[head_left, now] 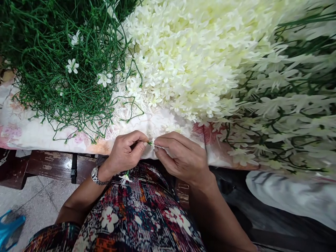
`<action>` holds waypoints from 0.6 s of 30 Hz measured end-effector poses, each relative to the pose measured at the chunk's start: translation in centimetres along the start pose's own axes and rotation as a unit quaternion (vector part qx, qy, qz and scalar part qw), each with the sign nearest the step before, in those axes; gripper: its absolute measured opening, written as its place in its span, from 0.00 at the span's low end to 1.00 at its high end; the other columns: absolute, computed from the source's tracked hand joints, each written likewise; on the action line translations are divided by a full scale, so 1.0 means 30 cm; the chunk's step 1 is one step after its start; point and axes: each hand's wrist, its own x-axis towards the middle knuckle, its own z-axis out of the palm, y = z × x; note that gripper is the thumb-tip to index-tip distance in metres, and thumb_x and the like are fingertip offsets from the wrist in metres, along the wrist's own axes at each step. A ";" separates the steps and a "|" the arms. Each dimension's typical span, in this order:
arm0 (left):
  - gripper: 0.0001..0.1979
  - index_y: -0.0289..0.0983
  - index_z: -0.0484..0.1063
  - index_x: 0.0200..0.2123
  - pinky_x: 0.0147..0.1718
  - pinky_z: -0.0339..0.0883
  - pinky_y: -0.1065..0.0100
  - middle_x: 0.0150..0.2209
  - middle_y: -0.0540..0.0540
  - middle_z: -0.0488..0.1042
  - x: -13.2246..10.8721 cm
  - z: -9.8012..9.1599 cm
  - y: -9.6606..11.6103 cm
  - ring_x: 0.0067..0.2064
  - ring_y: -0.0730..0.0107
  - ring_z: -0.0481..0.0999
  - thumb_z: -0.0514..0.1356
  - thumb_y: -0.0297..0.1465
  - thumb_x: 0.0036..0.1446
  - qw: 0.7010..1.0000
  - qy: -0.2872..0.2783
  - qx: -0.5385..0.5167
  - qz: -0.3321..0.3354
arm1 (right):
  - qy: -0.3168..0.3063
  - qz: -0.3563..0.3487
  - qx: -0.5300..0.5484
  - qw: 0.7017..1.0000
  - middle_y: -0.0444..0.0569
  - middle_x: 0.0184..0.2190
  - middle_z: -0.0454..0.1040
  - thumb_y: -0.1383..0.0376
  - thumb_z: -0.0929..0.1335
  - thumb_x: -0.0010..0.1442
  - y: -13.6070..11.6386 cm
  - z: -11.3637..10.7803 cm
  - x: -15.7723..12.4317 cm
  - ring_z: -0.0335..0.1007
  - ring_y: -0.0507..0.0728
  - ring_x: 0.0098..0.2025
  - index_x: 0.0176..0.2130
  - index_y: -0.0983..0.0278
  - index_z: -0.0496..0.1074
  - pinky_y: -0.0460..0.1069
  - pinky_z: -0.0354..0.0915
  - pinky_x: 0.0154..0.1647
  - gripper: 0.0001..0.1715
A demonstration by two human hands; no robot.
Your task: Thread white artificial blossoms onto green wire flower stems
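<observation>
My left hand (126, 152) is pinched on a thin green stem (150, 142) at the table's near edge, with a small white flower (125, 179) hanging below the wrist. My right hand (181, 155) faces it, fingertips pinched on a small white flower piece (154, 145) at the stem's tip. The two hands meet fingertip to fingertip. A silver wristwatch (96, 176) sits on my left wrist.
A heap of bare green stems (60, 59) covers the table's left. A large pile of loose cream flowers (189, 52) fills the middle. Finished flowered stems (283, 105) lie at the right. A floral cloth (23, 131) covers the table; a white bag (294, 199) lies lower right.
</observation>
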 end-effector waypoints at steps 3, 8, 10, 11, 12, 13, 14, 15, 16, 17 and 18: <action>0.05 0.34 0.67 0.28 0.24 0.59 0.77 0.23 0.52 0.67 0.000 0.000 -0.003 0.24 0.80 0.64 0.52 0.23 0.51 1.000 -0.002 -0.006 -0.004 | -0.004 0.025 0.041 0.999 0.48 0.29 0.69 0.75 0.64 0.50 0.003 -0.003 -0.001 0.66 0.51 0.32 0.36 0.66 0.65 0.46 0.65 0.32 0.11; 0.05 0.34 0.67 0.28 0.25 0.59 0.76 0.23 0.52 0.68 -0.002 -0.002 -0.003 0.25 0.79 0.65 0.52 0.23 0.51 1.000 -0.009 -0.009 -0.008 | -0.006 0.054 0.084 0.995 0.47 0.27 0.69 0.75 0.63 0.51 0.008 -0.002 0.002 0.65 0.50 0.31 0.33 0.65 0.66 0.45 0.64 0.30 0.08; 0.06 0.34 0.68 0.28 0.26 0.60 0.75 0.24 0.51 0.69 -0.003 -0.006 0.004 0.25 0.77 0.66 0.52 0.22 0.51 1.000 -0.014 -0.008 -0.018 | -0.013 0.066 0.103 0.992 0.47 0.26 0.68 0.74 0.62 0.52 0.004 -0.002 0.010 0.65 0.50 0.30 0.33 0.65 0.65 0.45 0.63 0.29 0.07; 0.06 0.34 0.68 0.28 0.26 0.60 0.75 0.24 0.50 0.69 -0.003 -0.008 0.009 0.25 0.77 0.66 0.52 0.22 0.51 1.000 -0.012 -0.007 -0.025 | -0.014 0.073 0.113 0.991 0.46 0.26 0.68 0.74 0.62 0.53 0.002 -0.001 0.015 0.65 0.50 0.29 0.32 0.65 0.65 0.45 0.63 0.29 0.07; 0.06 0.34 0.67 0.28 0.26 0.60 0.75 0.24 0.50 0.69 -0.003 -0.010 0.013 0.25 0.77 0.67 0.51 0.22 0.51 0.999 -0.011 -0.007 -0.033 | -0.016 0.080 0.119 0.990 0.46 0.25 0.67 0.74 0.62 0.53 -0.001 0.000 0.020 0.64 0.50 0.29 0.32 0.65 0.65 0.45 0.63 0.28 0.06; 0.07 0.34 0.67 0.27 0.26 0.60 0.75 0.24 0.50 0.69 -0.003 -0.011 0.016 0.26 0.76 0.67 0.51 0.22 0.51 0.999 -0.009 -0.007 -0.042 | -0.014 0.082 0.127 0.988 0.46 0.25 0.67 0.73 0.61 0.53 -0.003 0.003 0.025 0.64 0.50 0.28 0.32 0.65 0.65 0.45 0.63 0.28 0.06; 0.07 0.34 0.67 0.27 0.26 0.60 0.75 0.23 0.50 0.69 -0.002 -0.012 0.018 0.26 0.76 0.67 0.51 0.22 0.50 0.999 -0.006 -0.009 -0.046 | -0.013 0.087 0.131 0.988 0.46 0.24 0.66 0.73 0.61 0.54 -0.005 0.006 0.031 0.64 0.50 0.27 0.31 0.65 0.64 0.45 0.62 0.27 0.06; 0.07 0.34 0.67 0.26 0.26 0.60 0.75 0.23 0.50 0.69 -0.001 -0.012 0.019 0.25 0.76 0.67 0.51 0.22 0.50 0.999 -0.002 -0.010 -0.045 | -0.007 0.089 0.132 0.987 0.45 0.23 0.65 0.73 0.60 0.54 -0.006 0.009 0.035 0.63 0.49 0.26 0.30 0.65 0.64 0.44 0.62 0.25 0.06; 0.07 0.34 0.67 0.26 0.25 0.59 0.75 0.22 0.50 0.68 -0.001 -0.011 0.019 0.25 0.76 0.66 0.51 0.22 0.50 0.999 0.005 -0.009 -0.048 | -0.002 0.086 0.130 0.988 0.45 0.23 0.65 0.73 0.59 0.55 -0.007 0.013 0.040 0.62 0.49 0.25 0.30 0.64 0.64 0.44 0.61 0.24 0.07; 0.07 0.34 0.67 0.25 0.25 0.59 0.75 0.22 0.51 0.68 0.000 -0.010 0.019 0.25 0.76 0.66 0.50 0.22 0.50 0.999 0.008 -0.008 -0.054 | 0.008 0.079 0.128 0.989 0.44 0.22 0.65 0.73 0.59 0.55 -0.008 0.016 0.043 0.62 0.49 0.25 0.30 0.64 0.63 0.44 0.61 0.24 0.07; 0.07 0.34 0.67 0.25 0.25 0.59 0.75 0.21 0.51 0.67 0.000 -0.008 0.017 0.24 0.76 0.66 0.51 0.22 0.50 0.998 0.014 -0.008 -0.057 | 0.016 0.072 0.124 0.990 0.44 0.22 0.64 0.73 0.59 0.55 -0.009 0.020 0.045 0.62 0.49 0.24 0.30 0.64 0.63 0.44 0.60 0.23 0.07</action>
